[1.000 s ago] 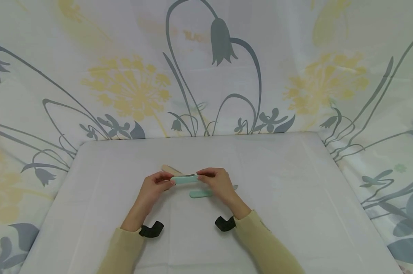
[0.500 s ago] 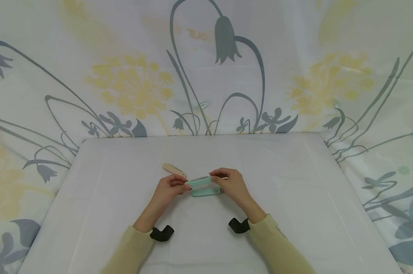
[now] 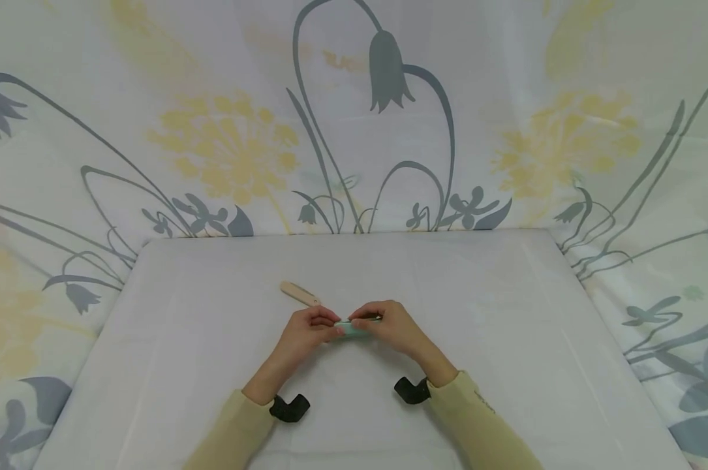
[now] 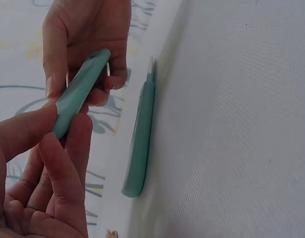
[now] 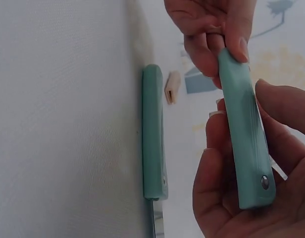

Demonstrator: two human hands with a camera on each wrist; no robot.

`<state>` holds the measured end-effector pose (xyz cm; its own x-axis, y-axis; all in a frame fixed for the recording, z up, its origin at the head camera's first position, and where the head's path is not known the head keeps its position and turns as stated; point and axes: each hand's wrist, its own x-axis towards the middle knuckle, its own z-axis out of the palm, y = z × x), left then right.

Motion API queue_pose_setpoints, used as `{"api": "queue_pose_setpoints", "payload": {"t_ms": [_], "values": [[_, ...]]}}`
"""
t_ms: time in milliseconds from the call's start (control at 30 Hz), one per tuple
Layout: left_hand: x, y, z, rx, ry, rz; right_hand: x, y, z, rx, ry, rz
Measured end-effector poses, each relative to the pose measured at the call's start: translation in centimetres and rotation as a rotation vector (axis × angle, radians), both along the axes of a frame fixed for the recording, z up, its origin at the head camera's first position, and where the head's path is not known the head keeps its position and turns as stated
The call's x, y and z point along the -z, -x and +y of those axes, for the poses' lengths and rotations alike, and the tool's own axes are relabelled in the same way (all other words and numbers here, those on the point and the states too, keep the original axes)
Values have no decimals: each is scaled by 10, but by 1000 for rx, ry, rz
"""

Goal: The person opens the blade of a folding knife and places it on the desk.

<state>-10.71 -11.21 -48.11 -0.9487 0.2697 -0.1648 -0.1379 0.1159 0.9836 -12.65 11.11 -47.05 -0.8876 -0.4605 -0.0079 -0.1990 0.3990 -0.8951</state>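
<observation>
Near the middle of the white table (image 3: 506, 339), both hands meet and hold one mint-green handle (image 5: 244, 144) between them, lifted a little above the cloth. The left hand (image 3: 309, 329) pinches one end with thumb and fingers; the right hand (image 3: 389, 326) closes its fingers around the other end, where a small metal rivet shows. Just under them, a second mint-green handle (image 4: 140, 144) lies flat on the table, with a thin metal part coming out of one end. From the head view the hands hide most of both green pieces. A beige wooden handle (image 3: 299, 293) lies close behind the left hand, not touching it. A flowered curtain (image 3: 354, 117) hangs behind the table.
</observation>
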Motion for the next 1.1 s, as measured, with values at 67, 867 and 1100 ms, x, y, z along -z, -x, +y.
{"api": "queue_pose_setpoints", "payload": {"t_ms": [67,867,1100], "values": [[0,-1,1,9,5,-5,0,-2,-1,-5,6,-20],[3,-3,10,-10,51,-9,7,-13,-11,266,110,-102],[3,-4,10,-7,49,-17,6,-14,-13,357,165,-131]]}}
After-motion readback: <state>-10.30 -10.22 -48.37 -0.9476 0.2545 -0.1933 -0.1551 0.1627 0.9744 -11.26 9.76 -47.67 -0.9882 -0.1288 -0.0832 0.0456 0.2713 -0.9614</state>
